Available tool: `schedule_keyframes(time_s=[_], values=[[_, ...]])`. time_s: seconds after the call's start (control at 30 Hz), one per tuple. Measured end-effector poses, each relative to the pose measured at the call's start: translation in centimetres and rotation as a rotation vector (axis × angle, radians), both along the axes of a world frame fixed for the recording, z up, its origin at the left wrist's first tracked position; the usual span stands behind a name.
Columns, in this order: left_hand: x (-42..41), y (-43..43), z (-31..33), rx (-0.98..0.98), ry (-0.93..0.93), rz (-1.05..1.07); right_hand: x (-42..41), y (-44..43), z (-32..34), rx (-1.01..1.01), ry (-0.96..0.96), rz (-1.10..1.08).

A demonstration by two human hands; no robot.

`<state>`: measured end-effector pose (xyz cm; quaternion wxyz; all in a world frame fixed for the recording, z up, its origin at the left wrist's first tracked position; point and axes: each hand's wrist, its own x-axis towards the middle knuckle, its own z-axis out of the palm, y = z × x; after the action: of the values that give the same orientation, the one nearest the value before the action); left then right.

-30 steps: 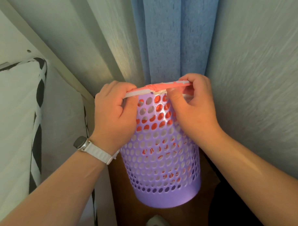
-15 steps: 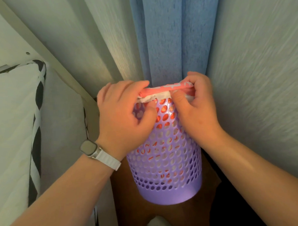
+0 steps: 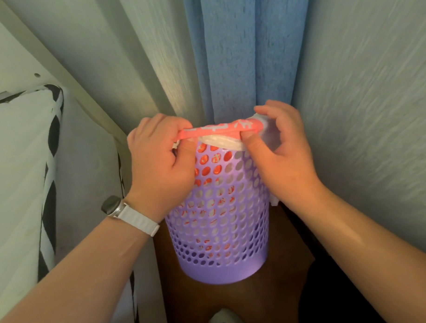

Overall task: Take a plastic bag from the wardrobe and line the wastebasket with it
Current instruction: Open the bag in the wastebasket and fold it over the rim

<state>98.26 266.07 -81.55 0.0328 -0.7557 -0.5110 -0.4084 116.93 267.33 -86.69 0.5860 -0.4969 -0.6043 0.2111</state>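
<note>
A purple wastebasket with round holes stands on a dark brown floor in the corner. A red-and-white plastic bag sits inside it, showing through the holes, with its edge stretched over the near rim. My left hand grips the bag's edge at the left of the rim. At the right of the rim my right hand pinches the bag edge with thumb and fingers; some white bag material hangs below that wrist. The inside of the basket is hidden.
A blue curtain hangs right behind the basket. A pale wall closes in on the right. A white bed frame and a mattress with black-and-white trim stand at the left. A shoe tip shows at the bottom.
My hands have moved apart along the rim, left hand leftward and right hand rightward, stretching the bag's red edge wider over the basket's rim.
</note>
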Motion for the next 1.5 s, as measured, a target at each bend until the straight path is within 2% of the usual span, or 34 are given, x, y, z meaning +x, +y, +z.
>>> schedule_keyframes(time_s=[0.07, 0.2, 0.4, 0.6, 0.87, 1.0, 1.2, 1.37, 1.5], values=[[0.0, -0.1, 0.1, -0.004, -0.016, -0.03, 0.4, 0.1, 0.0, -0.044, 0.03, 0.017], [0.3, -0.6, 0.4, -0.063, -0.06, -0.073, 0.4, -0.1, 0.0, 0.007, 0.032, 0.006], [1.9, -1.7, 0.9, -0.039, 0.136, -0.03, -0.5, -0.6, 0.6, 0.065, 0.005, -0.064], [2.3, -1.4, 0.5, -0.018, 0.12, 0.087, -1.8, -1.6, 1.3, 0.051, -0.02, -0.056], [1.3, -1.4, 0.3, -0.029, 0.055, 0.02, 0.1, -1.3, 0.5, 0.002, -0.011, 0.006], [1.5, -1.7, 0.7, -0.052, 0.011, -0.016, 0.1, -1.6, 0.7, 0.053, -0.034, -0.028], [2.5, -2.7, 0.9, -0.058, 0.155, -0.019, -0.4, -1.9, 0.7, 0.044, -0.063, -0.059], [3.1, -2.4, 0.5, -0.039, 0.139, 0.077, -1.4, -2.1, 1.0, 0.024, -0.078, -0.074], [2.2, -1.7, 0.3, -0.065, 0.138, 0.048, -1.2, -2.0, 0.7, 0.038, -0.044, -0.016]])
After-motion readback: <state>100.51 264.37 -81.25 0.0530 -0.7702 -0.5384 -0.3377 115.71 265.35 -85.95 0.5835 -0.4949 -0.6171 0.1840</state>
